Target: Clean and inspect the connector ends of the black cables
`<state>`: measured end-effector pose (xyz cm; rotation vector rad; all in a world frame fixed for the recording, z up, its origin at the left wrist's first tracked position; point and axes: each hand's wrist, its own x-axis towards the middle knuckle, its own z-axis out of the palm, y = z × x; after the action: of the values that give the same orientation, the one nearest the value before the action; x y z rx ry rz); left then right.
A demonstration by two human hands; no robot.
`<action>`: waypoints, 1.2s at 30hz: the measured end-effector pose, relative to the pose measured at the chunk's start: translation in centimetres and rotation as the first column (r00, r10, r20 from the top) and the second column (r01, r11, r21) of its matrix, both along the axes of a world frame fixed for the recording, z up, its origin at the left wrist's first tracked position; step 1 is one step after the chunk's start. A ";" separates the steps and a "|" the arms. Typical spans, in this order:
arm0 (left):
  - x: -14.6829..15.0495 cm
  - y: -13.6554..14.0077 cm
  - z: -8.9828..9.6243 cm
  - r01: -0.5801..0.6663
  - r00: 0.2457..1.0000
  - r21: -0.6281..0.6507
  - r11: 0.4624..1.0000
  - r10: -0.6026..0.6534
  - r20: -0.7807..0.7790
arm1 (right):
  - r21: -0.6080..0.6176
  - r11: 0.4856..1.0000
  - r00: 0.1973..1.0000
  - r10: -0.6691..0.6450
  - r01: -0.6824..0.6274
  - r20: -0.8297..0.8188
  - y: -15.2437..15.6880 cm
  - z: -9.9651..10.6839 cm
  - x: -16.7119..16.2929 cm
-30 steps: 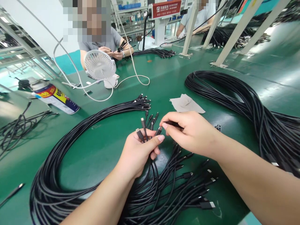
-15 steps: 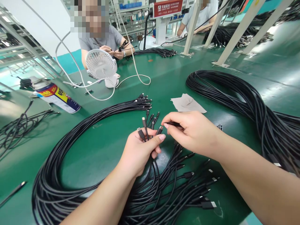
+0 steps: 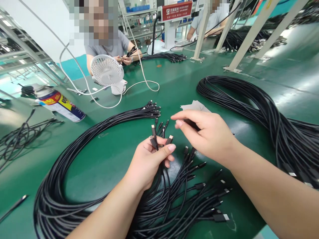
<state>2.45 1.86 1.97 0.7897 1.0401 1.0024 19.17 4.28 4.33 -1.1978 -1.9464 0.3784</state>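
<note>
My left hand (image 3: pixel 148 161) is closed round several black USB cables (image 3: pixel 154 142), their metal-tipped plugs pointing up above the thumb and fingers. To its right and slightly higher is my right hand (image 3: pixel 208 136), with index finger and thumb a little apart at the tips. A slim dark thing (image 3: pixel 191 124) lies between them, blurred and partly covered, so its kind is unclear. Below both hands, a fanned-out bundle of black cables (image 3: pixel 171 202) spreads over the green table (image 3: pixel 107 169), with plugs facing right. Small plugs (image 3: pixel 166 124) stick up just behind the left hand.
A curved cable bundle (image 3: pixel 62 162) lies left, a looped one (image 3: pixel 264 99) right. Beyond my right hand is a pale paper piece (image 3: pixel 195 105). A spray can (image 3: pixel 62 104), a white fan (image 3: pixel 107 71) with its cord, and a co-worker (image 3: pixel 124 44) are farther off.
My right hand has lifted slightly, and its index finger and thumb have parted at the tips. One plug in my left hand has shifted a little to the right.
</note>
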 end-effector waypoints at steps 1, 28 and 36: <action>0.0 0.0 0.0 -0.001 1.000 0.001 1.000 0.001 0.008 | -0.073 0.997 1.000 0.006 -0.008 -0.019 -0.1 0.2 -0.1; 0.0 -0.4 0.6 0.265 0.954 0.119 0.957 -0.243 -0.174 | -0.412 0.882 0.939 0.090 -0.229 -0.331 -0.3 0.4 -1.1; -0.1 -0.4 0.3 0.184 0.975 -0.029 0.982 -0.179 0.131 | -0.509 0.761 0.888 0.188 -0.402 -0.419 0.1 0.6 -0.8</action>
<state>2.32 1.46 2.31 0.7623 0.8590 0.8614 18.42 4.40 4.90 -1.0709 -1.7483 1.3581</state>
